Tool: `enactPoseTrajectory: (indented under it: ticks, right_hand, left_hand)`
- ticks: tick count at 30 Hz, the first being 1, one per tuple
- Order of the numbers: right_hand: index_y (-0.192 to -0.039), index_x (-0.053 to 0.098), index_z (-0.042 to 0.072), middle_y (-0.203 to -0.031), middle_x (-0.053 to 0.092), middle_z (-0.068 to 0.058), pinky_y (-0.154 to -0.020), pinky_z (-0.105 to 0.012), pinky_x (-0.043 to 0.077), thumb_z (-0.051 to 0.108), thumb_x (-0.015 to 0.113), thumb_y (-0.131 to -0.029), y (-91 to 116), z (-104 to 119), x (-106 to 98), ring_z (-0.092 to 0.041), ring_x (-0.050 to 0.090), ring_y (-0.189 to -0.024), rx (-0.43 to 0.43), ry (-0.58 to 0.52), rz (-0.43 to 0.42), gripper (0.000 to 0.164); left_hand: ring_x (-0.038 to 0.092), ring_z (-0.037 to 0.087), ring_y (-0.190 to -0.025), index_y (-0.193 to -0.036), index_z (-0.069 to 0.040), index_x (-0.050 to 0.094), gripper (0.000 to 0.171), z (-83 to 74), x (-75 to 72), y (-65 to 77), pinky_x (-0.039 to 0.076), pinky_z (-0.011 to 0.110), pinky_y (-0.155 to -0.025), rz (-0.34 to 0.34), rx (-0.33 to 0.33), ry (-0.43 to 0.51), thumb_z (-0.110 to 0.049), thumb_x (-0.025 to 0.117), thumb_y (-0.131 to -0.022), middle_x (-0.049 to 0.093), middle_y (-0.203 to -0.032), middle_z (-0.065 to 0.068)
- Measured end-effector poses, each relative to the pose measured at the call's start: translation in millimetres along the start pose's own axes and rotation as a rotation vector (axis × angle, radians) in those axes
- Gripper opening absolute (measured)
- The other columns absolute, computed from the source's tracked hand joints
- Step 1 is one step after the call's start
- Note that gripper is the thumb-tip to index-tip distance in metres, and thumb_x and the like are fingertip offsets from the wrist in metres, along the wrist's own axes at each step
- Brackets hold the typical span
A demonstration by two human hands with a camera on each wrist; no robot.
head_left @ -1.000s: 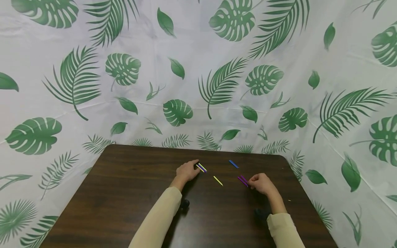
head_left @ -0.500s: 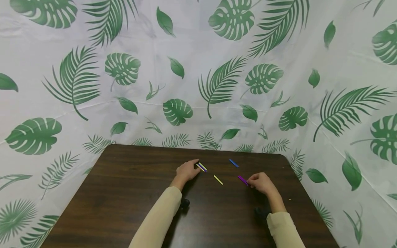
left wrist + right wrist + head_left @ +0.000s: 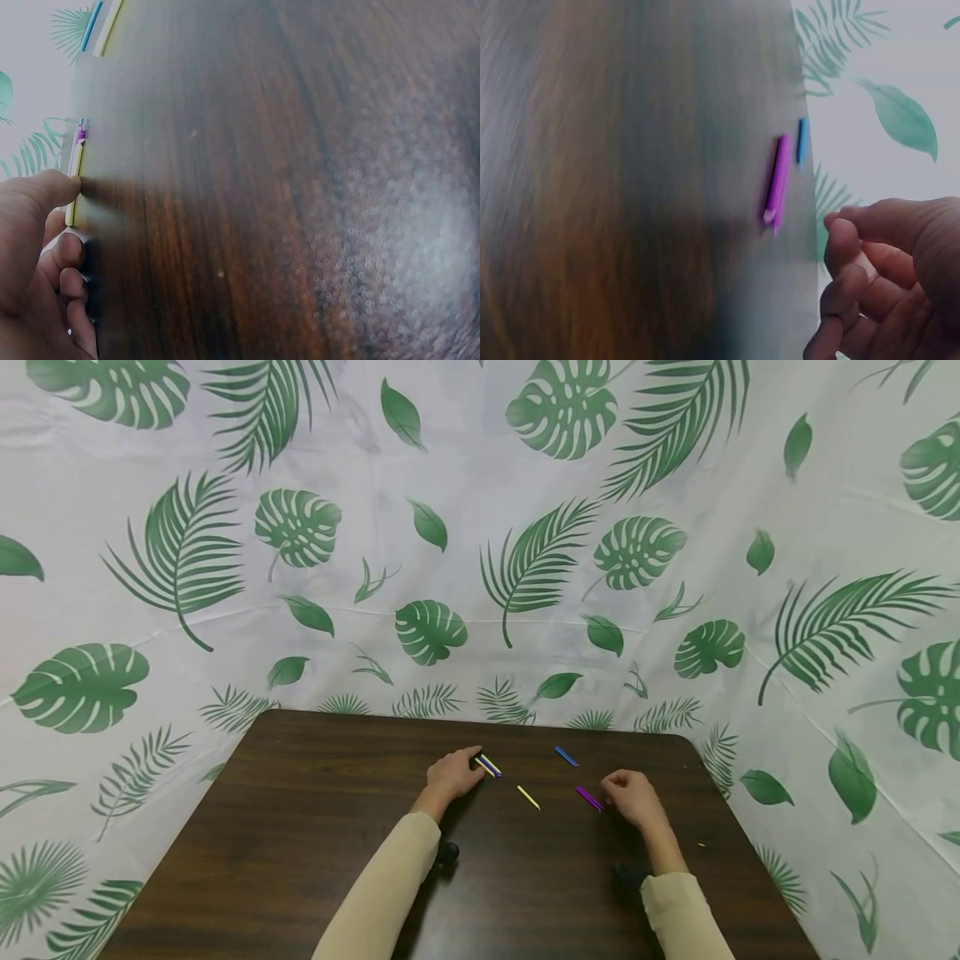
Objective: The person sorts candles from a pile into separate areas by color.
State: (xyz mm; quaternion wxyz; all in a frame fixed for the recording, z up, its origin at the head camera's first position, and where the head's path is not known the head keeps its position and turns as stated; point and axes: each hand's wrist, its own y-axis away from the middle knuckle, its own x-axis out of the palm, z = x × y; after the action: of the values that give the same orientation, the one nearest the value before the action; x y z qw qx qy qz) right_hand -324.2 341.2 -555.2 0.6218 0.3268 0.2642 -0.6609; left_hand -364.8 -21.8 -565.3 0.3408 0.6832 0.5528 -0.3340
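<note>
My left hand (image 3: 452, 774) rests at the table's far middle, thumb and forefinger around the left end of a bundle of thin pen-like sticks (image 3: 491, 765), yellow and blue-purple. In the left wrist view the thumb touches the side of a yellow stick (image 3: 76, 161). My right hand (image 3: 632, 797) is just above and right of a pair of purple pen-like sticks (image 3: 588, 799), apart from them. Its fingers are loosely bent with nothing between them, as the right wrist view also shows. The purple sticks (image 3: 778, 180) lie side by side, touching, with small pointed tips.
A lone yellow stick (image 3: 528, 797) lies between the hands. Farther back are blue sticks (image 3: 566, 757), perhaps a pair. A tiny pale speck (image 3: 701, 844) sits at the right on the dark wooden table (image 3: 247, 827). A leaf-patterned cloth (image 3: 360, 643) hangs behind.
One purple stick has moved against the other, closing the gap between them. My right hand has then let go and lifted slightly away. The left hand has stayed in place.
</note>
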Motion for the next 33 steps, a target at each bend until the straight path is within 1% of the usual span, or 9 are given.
enactPoseTrajectory:
  ticks: [4, 11, 16, 18, 23, 25, 27, 29, 33]
  right_hand:
    - [-0.113, 0.077, -0.001, -0.093, 0.077, -0.012, -0.073, -0.038, 0.052, 0.024, 0.063, -0.107, -2, 14, 8, -0.022, 0.07, -0.082, -0.023, -0.015, -0.03, 0.029]
    - [-0.11, 0.077, 0.0, -0.084, 0.074, -0.009, -0.062, -0.032, 0.052, 0.02, 0.066, -0.104, -7, 44, 34, -0.019, 0.065, -0.071, -0.036, -0.081, -0.006, 0.024]
    - [-0.107, 0.079, 0.003, -0.086, 0.075, -0.006, -0.066, -0.033, 0.051, 0.02, 0.068, -0.103, -14, 65, 53, -0.017, 0.068, -0.075, -0.083, -0.076, 0.006, 0.021]
    - [-0.107, 0.08, 0.005, -0.087, 0.075, -0.005, -0.068, -0.034, 0.051, 0.021, 0.068, -0.103, -17, 71, 60, -0.017, 0.069, -0.077, -0.098, -0.057, 0.012, 0.02]
    - [-0.104, 0.08, 0.008, -0.085, 0.076, -0.003, -0.068, -0.035, 0.051, 0.021, 0.069, -0.102, -19, 85, 78, -0.017, 0.068, -0.076, -0.115, -0.046, 0.044, 0.017]
    - [-0.103, 0.08, 0.009, -0.084, 0.075, -0.002, -0.067, -0.034, 0.051, 0.02, 0.07, -0.101, -19, 89, 83, -0.016, 0.068, -0.075, -0.112, -0.044, 0.059, 0.015]
    - [-0.102, 0.08, 0.009, -0.084, 0.075, -0.003, -0.067, -0.033, 0.05, 0.02, 0.07, -0.101, -19, 94, 89, -0.015, 0.067, -0.075, -0.116, -0.04, 0.071, 0.014]
    - [-0.101, 0.081, 0.011, -0.086, 0.075, -0.002, -0.066, -0.033, 0.049, 0.021, 0.071, -0.101, -20, 98, 94, -0.016, 0.066, -0.074, -0.112, -0.028, 0.076, 0.014]
    - [-0.1, 0.082, 0.014, -0.091, 0.075, -0.002, -0.068, -0.037, 0.048, 0.024, 0.073, -0.1, -23, 110, 101, -0.019, 0.064, -0.077, -0.127, -0.007, 0.074, 0.013]
  left_hand:
    - [0.068, 0.032, -0.097, -0.16, -0.029, 0.054, 0.056, 0.4, 0.0, -0.2, 0.049, 0.045, -0.075, 0.0, 0.001, 0.0, -0.038, 0.065, -0.107, 0.067, -0.149, 0.012]
    - [0.07, 0.038, -0.118, -0.16, -0.027, 0.054, 0.055, 2.4, 4.2, -0.4, 0.053, 0.052, -0.088, 0.001, 0.006, 0.004, -0.038, 0.064, -0.107, 0.066, -0.152, 0.012]
    - [0.071, 0.038, -0.114, -0.159, -0.026, 0.056, 0.055, 4.0, 2.8, -2.0, 0.054, 0.054, -0.087, -0.004, 0.02, 0.023, -0.037, 0.066, -0.106, 0.068, -0.149, 0.012]
    - [0.072, 0.038, -0.106, -0.157, -0.026, 0.058, 0.053, 10.9, 9.2, -10.4, 0.055, 0.053, -0.081, -0.034, 0.052, 0.005, -0.039, 0.066, -0.106, 0.071, -0.143, 0.012]
    - [0.073, 0.037, -0.108, -0.156, -0.028, 0.058, 0.054, 20.0, 16.5, -23.1, 0.055, 0.052, -0.079, -0.046, 0.072, -0.032, -0.043, 0.065, -0.105, 0.073, -0.141, 0.01]
    - [0.072, 0.039, -0.115, -0.157, -0.027, 0.058, 0.055, 14.9, 11.0, -17.8, 0.055, 0.054, -0.084, -0.016, 0.055, -0.003, -0.041, 0.066, -0.105, 0.07, -0.145, 0.011]
    - [0.071, 0.039, -0.118, -0.158, -0.026, 0.056, 0.055, 14.0, 11.2, -16.9, 0.055, 0.056, -0.087, -0.004, 0.049, 0.005, -0.04, 0.065, -0.105, 0.069, -0.147, 0.011]
    - [0.07, 0.04, -0.123, -0.158, -0.024, 0.057, 0.055, 7.8, 4.7, -8.5, 0.054, 0.058, -0.092, 0.005, 0.038, 0.021, -0.038, 0.066, -0.106, 0.068, -0.149, 0.011]
    - [0.069, 0.038, -0.124, -0.158, -0.025, 0.057, 0.054, 3.4, 1.1, -1.0, 0.054, 0.057, -0.094, -0.022, 0.036, 0.002, -0.037, 0.065, -0.107, 0.068, -0.148, 0.011]
